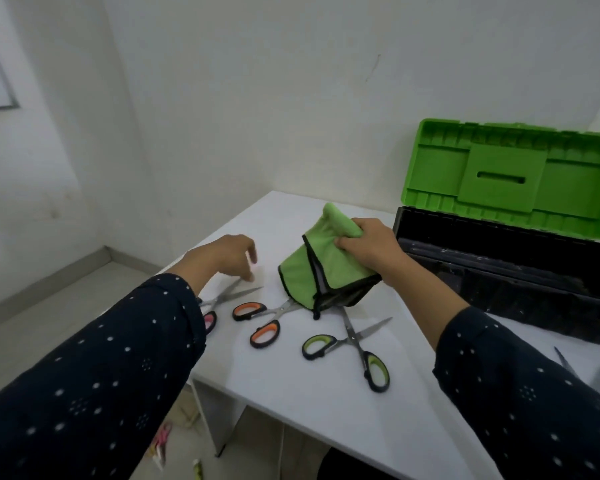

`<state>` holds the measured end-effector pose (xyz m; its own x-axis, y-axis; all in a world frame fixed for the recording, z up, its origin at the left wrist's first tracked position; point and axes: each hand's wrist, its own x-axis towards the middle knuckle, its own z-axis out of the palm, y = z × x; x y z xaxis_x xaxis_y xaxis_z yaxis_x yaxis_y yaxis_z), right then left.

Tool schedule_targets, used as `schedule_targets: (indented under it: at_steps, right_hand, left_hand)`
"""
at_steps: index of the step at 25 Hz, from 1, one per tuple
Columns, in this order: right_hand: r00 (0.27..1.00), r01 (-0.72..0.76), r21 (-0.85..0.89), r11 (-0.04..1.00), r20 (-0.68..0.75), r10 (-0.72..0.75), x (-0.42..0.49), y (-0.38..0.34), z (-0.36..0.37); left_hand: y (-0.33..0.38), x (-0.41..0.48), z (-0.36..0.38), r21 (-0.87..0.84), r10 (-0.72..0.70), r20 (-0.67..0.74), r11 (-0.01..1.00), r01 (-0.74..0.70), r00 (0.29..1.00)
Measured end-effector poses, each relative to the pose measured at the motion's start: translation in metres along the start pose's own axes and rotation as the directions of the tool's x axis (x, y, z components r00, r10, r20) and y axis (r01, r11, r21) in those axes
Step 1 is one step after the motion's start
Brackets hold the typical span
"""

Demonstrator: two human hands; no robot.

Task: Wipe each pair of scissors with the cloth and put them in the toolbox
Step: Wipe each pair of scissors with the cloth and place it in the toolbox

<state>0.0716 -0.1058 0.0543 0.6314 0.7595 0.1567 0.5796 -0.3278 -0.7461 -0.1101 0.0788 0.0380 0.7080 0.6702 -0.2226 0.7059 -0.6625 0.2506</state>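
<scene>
Right hand point(368, 249) grips bunched cloth point(321, 271); open toolbox point(520, 303) just beside it. Left hand point(227, 256) empty, fingers loose, just above pink-handled scissors point(230, 294). Best: lift by handles, keep cloth between palm and blades.

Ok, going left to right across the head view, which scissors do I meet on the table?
pink scissors → orange scissors → green scissors → grey scissors, partly hidden at the far right.
</scene>
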Motion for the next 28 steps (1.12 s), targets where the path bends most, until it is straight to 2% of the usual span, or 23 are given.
schedule_targets:
  at_steps: [1, 3, 8, 11, 13, 15, 17, 19, 22, 24, 28]
  right_hand:
    - [1.0, -0.018, -0.005, 1.0, 0.014, 0.018, -0.001, 0.0, 0.003]
    - [0.999, -0.04, -0.011, 0.999, 0.024, 0.041, -0.002, -0.001, 0.006]
    - [0.989, -0.143, 0.11, 0.984, 0.059, 0.137, 0.002, 0.001, 0.006]
    - [0.983, -0.176, 0.193, 0.965, 0.082, 0.163, 0.004, 0.005, 0.004]
    - [0.985, -0.17, 0.243, 0.955, 0.076, 0.156, 0.005, 0.006, 0.002]
    - [0.987, -0.159, 0.272, 0.949, 0.03, 0.156, 0.007, 0.006, -0.003]
    - [0.987, -0.151, 0.319, 0.936, 0.004, 0.158, 0.01, 0.003, -0.015]
    - [0.987, -0.146, 0.399, 0.905, -0.008, 0.163, 0.014, 0.002, -0.03]
    - [0.984, -0.104, 0.565, 0.818, -0.059, 0.166, 0.01, -0.001, -0.062]
    - [0.984, -0.062, 0.649, 0.758, -0.085, 0.153, 0.003, -0.001, -0.086]
    - [0.974, 0.033, 0.7, 0.713, -0.183, 0.134, -0.011, 0.015, -0.135]
  left_hand:
    - [-0.01, -0.004, 0.004, 0.135, -0.092, 0.028, 0.987, 0.088, 0.995]
    - [-0.017, -0.011, 0.008, 0.218, -0.192, 0.087, 0.961, 0.169, 0.978]
    - [-0.017, -0.011, 0.008, 0.206, -0.234, 0.11, 0.956, 0.208, 0.966]
    - [-0.017, -0.015, 0.002, 0.124, -0.217, 0.146, 0.972, 0.2, 0.965]
    - [-0.014, -0.018, -0.009, -0.017, -0.155, 0.07, 0.987, 0.157, 0.985]
    - [-0.004, -0.015, -0.023, -0.266, -0.088, -0.107, 0.962, 0.057, 0.99]
    - [0.022, -0.012, -0.036, -0.544, -0.008, -0.228, 0.83, -0.12, 0.974]
    - [0.061, -0.012, -0.047, -0.697, 0.102, -0.284, 0.661, -0.278, 0.953]
    - [0.126, -0.013, -0.056, -0.73, 0.257, -0.339, 0.536, -0.425, 0.905]
    - [0.16, -0.01, -0.059, -0.726, 0.339, -0.326, 0.508, -0.463, 0.883]
    - [0.224, -0.006, -0.055, -0.718, 0.487, -0.279, 0.467, -0.516, 0.828]
